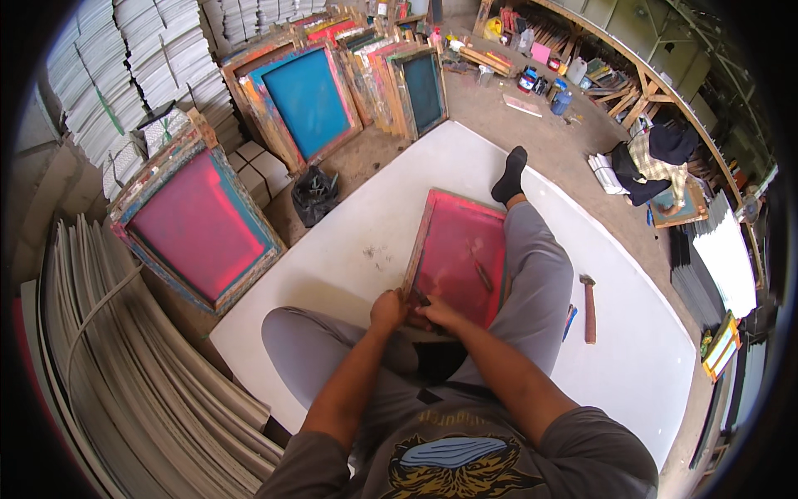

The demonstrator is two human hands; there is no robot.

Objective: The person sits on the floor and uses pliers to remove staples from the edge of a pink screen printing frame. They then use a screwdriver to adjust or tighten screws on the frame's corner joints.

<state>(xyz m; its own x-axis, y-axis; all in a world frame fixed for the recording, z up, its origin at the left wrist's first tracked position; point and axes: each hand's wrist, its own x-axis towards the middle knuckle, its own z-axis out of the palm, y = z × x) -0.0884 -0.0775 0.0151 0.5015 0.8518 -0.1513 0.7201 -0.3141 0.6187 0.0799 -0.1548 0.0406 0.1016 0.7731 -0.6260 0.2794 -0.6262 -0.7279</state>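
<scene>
A wooden screen-printing frame (pixel 422 235) with pink-red mesh lies between my legs on a white board (pixel 332 264). My left hand (pixel 388 310) is closed at the frame's near left corner, its fingers around the wooden edge. Close beside it, my right hand (pixel 439 313) is closed on a small dark thing at that same corner; I cannot make out what it is. A slim tool with a reddish-brown handle (pixel 481 271) rests on the mesh. Past my right leg lie a wooden-handled hammer (pixel 590 314) and a small blue-and-red handled tool (pixel 569 322).
More frames lean at the back left, with pink mesh (pixel 199 223) and blue mesh (pixel 306 100). A black plastic bag (pixel 314 195) sits beside the board. Stacked sheets (pixel 158 358) rise on my left. Tubs, a blue container (pixel 561 103) and clothes (pixel 657 158) lie farther right.
</scene>
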